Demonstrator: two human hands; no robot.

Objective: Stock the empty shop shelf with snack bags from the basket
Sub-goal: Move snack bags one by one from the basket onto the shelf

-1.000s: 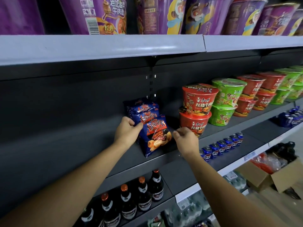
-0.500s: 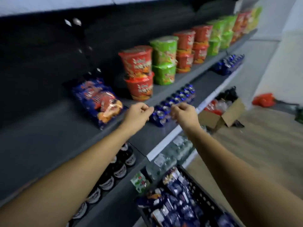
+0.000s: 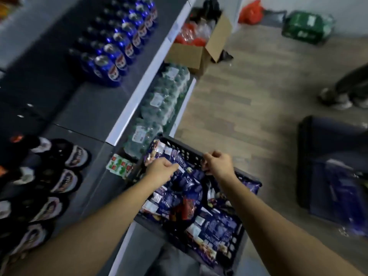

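A dark plastic basket (image 3: 191, 154) stands on the floor below me, against the shelf unit. It is filled with several blue snack bags (image 3: 185, 196), some showing red print. My left hand (image 3: 161, 171) hovers over the basket's far left part, fingers curled, its fingertips just at a bag. My right hand (image 3: 218, 165) hangs by the far rim, fingers also curled, with nothing seen inside it. No bag is lifted. The view is blurred. The shelf with the stocked bags is out of view.
Blue cans (image 3: 119, 46) line a grey shelf (image 3: 83, 108); dark bottles (image 3: 59, 176) stand at left. Wrapped water bottle packs (image 3: 159, 102) fill the bottom shelf. An open cardboard box (image 3: 195, 54), a second dark basket (image 3: 334, 176) and a person's feet (image 3: 342, 98) are on the wooden floor.
Both hands left the snack bags on the shelf and came down and right to the basket. My view swung from the shelf down to the floor.
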